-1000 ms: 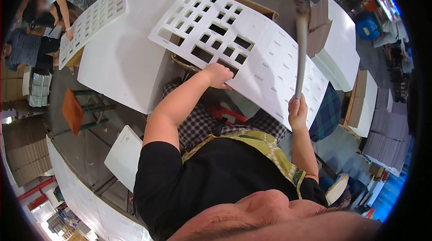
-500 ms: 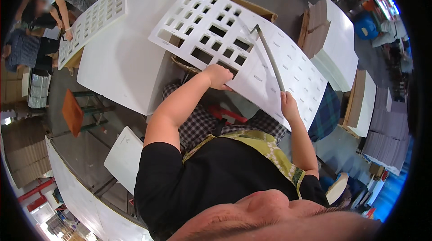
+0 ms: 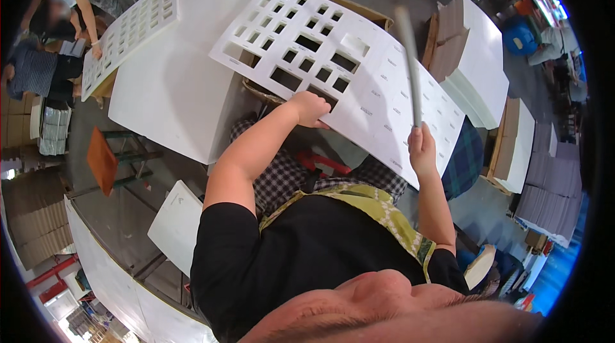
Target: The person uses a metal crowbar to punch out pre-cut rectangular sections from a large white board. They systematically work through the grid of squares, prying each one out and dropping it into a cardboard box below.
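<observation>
Right hand point(image 3: 423, 147) gripping rod point(image 3: 410, 67), pointing toward 12 o'clock; left hand point(image 3: 311, 111) clasping near edge of sheet point(image 3: 378, 80). Sheet running 10 to 4 o'clock, pale rectangle point(image 3: 354, 45) lying at right hand's 11, left hand nearer.

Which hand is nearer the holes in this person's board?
Left: the left hand holds the board beside the holes; the right hand, holding a long tool, is farther right.

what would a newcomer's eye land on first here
Probably the large white panel in the centre, its left part full of rectangular openings. Then the long grey tool in the right hand, held up over the panel's right part. At left, an orange-topped stool stands out.
</observation>
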Demonstrator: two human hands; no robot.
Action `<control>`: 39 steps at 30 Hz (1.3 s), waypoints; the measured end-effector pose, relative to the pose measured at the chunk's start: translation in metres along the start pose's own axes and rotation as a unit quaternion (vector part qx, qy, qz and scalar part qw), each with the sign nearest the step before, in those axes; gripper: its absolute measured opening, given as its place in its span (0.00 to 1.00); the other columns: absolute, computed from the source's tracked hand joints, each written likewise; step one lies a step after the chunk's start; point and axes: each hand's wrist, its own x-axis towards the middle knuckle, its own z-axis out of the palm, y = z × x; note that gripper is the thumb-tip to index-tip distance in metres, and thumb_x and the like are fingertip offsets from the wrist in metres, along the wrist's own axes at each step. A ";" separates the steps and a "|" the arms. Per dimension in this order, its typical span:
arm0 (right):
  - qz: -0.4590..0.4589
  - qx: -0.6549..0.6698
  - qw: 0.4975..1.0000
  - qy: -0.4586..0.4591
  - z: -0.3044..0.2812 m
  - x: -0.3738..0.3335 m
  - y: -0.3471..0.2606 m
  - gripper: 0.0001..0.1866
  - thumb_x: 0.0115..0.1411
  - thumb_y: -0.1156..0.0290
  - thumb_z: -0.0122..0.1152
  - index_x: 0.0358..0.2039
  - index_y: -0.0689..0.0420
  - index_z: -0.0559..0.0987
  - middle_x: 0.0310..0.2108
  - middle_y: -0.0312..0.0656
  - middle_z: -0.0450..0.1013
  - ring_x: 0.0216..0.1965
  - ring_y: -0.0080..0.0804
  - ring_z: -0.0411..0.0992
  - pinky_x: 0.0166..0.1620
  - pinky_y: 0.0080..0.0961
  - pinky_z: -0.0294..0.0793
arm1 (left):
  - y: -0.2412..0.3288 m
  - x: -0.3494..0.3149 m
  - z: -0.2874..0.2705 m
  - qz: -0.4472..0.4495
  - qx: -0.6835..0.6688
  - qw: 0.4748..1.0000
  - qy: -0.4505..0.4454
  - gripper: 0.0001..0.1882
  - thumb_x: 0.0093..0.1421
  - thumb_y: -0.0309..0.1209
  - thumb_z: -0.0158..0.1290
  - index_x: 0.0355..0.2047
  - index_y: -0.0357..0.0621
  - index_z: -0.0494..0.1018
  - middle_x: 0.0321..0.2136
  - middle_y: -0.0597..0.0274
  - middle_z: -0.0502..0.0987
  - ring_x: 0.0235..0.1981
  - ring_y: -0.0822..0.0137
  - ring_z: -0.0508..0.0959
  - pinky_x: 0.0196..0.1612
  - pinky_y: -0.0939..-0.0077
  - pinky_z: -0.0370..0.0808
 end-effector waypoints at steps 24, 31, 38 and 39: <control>0.140 0.217 0.965 -0.038 0.030 -0.003 0.057 0.17 0.69 0.55 0.39 0.28 0.52 0.65 0.15 0.29 0.58 0.13 0.15 0.54 0.15 0.14 0.53 | -0.018 0.061 -0.042 -0.068 -0.109 0.948 0.292 0.11 0.58 0.32 0.49 0.40 0.44 0.73 0.37 0.54 0.77 0.45 0.53 0.74 0.47 0.59 0.70; 0.133 0.158 0.977 -0.059 0.041 0.006 0.072 0.18 0.69 0.54 0.40 0.26 0.52 0.66 0.16 0.30 0.60 0.14 0.16 0.57 0.18 0.15 0.57 | -0.033 0.110 -0.045 -0.163 -0.072 0.984 -0.021 0.18 0.58 0.34 0.39 0.45 0.48 0.74 0.39 0.54 0.79 0.47 0.54 0.74 0.60 0.51 0.52; 0.111 0.046 0.992 -0.028 0.028 0.034 0.072 0.18 0.69 0.58 0.42 0.25 0.56 0.66 0.16 0.33 0.60 0.17 0.21 0.58 0.21 0.22 0.60 | -0.032 0.107 -0.063 -0.138 -0.062 0.986 -0.072 0.29 0.58 0.59 0.41 0.41 0.47 0.75 0.37 0.53 0.79 0.47 0.53 0.75 0.64 0.42 0.41; 0.109 0.025 0.993 -0.025 0.023 0.039 0.066 0.18 0.68 0.59 0.43 0.25 0.58 0.66 0.15 0.36 0.60 0.17 0.24 0.59 0.22 0.25 0.61 | -0.032 0.105 -0.063 -0.125 -0.035 0.989 -0.070 0.31 0.57 0.61 0.41 0.41 0.47 0.75 0.37 0.53 0.79 0.47 0.54 0.75 0.64 0.42 0.41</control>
